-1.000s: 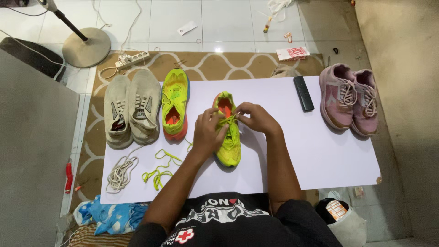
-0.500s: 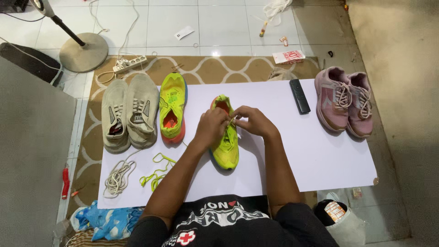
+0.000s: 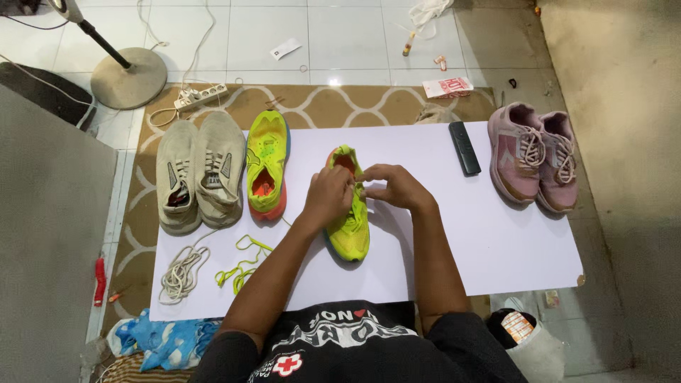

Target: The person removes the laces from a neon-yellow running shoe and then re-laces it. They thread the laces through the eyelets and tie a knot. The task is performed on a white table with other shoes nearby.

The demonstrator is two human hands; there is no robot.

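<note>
A neon yellow shoe (image 3: 350,220) lies on the white sheet (image 3: 454,241) in front of me, toe towards me. My left hand (image 3: 330,193) rests on its laced top and my right hand (image 3: 394,186) pinches the yellow lace by the opening. The fingertips of both hands meet over the tongue. Its partner, a second neon yellow shoe (image 3: 267,163) with an orange inside, lies to the left. A loose yellow lace (image 3: 241,261) lies on the sheet near my left elbow.
A pair of beige shoes (image 3: 195,174) and a loose beige lace (image 3: 181,273) are at the left. A pair of pink shoes (image 3: 535,156) and a black remote (image 3: 464,147) are at the right. A fan stand (image 3: 128,76) and a power strip (image 3: 201,96) lie beyond the rug.
Both hands stay on the yellow shoe, fingers shifting slightly at the lace. The camera has moved a little, so everything sits slightly higher in view.
</note>
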